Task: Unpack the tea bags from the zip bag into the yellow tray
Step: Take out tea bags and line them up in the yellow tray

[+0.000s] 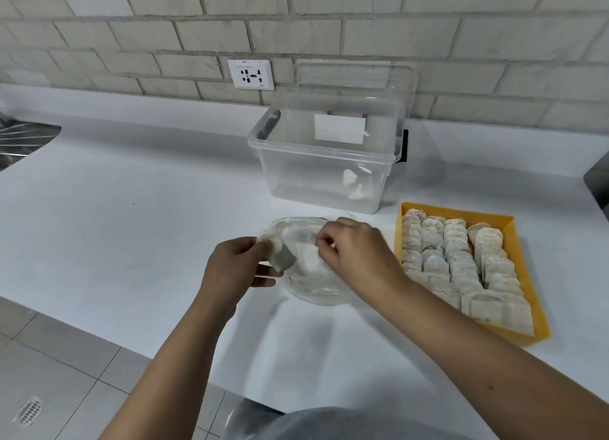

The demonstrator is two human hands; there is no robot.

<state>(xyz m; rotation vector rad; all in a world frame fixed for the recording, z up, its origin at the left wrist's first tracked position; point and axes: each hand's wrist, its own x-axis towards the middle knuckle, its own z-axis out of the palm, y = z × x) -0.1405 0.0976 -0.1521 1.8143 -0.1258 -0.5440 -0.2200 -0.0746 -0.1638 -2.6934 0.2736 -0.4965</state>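
A clear zip bag (pixel 313 284) lies on the white counter, just left of the yellow tray (pixel 512 238). The tray holds several tea bags (pixel 461 261) packed in rows. My left hand (pixel 235 268) grips the bag's left edge together with a tea bag (pixel 281 256) that sticks out by my fingers. My right hand (pixel 359 252) rests over the bag's top, its fingertips pinching the plastic at the mouth. Another pale tea bag (pixel 309 258) shows through the plastic between my hands.
A clear plastic storage box (pixel 324 163) stands open behind the zip bag, its lid leaning on the brick wall. A wall socket (pixel 251 74) is at the back. A metal sink (pixel 19 140) lies far left. The counter's front edge runs near my body.
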